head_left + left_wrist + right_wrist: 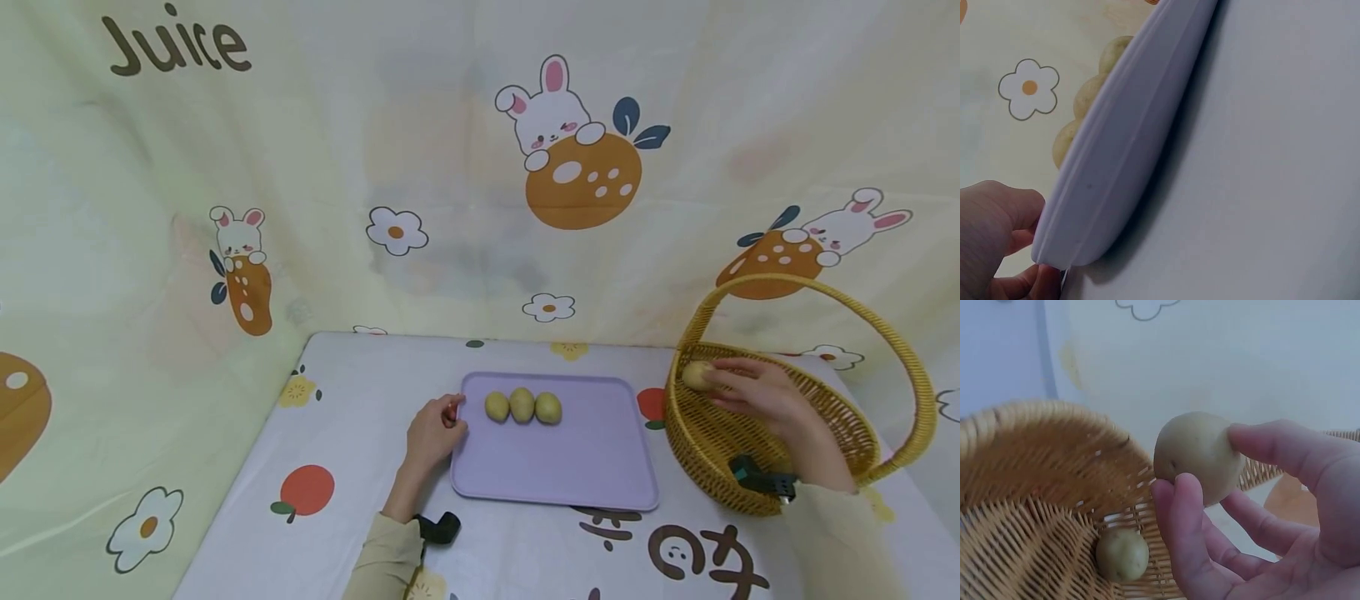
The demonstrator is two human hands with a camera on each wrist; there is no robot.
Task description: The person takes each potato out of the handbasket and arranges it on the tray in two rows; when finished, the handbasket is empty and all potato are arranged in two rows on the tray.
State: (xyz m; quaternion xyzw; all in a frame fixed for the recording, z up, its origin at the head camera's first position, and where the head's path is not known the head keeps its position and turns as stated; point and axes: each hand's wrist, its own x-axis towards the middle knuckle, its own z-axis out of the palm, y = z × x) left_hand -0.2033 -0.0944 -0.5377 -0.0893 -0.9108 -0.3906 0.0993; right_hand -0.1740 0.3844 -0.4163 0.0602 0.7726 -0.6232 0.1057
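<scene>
My right hand (757,396) holds a small yellowish potato (1197,456) between thumb and fingertips, inside the near-left part of the wicker basket's (686,450) opening in the head view. A second potato (1122,554) lies on the basket's woven bottom, seen in the right wrist view. With thumb and fingers, my left hand (433,435) pinches the left rim of a lilac tray (555,467). Three potatoes (522,405) sit side by side in a row in the tray's upper left part.
The basket's tall arched handle (911,367) rises over its right side. A patterned cloth (360,375) covers the table, and a printed curtain (450,167) hangs behind it. Each wrist carries a small black camera (442,527).
</scene>
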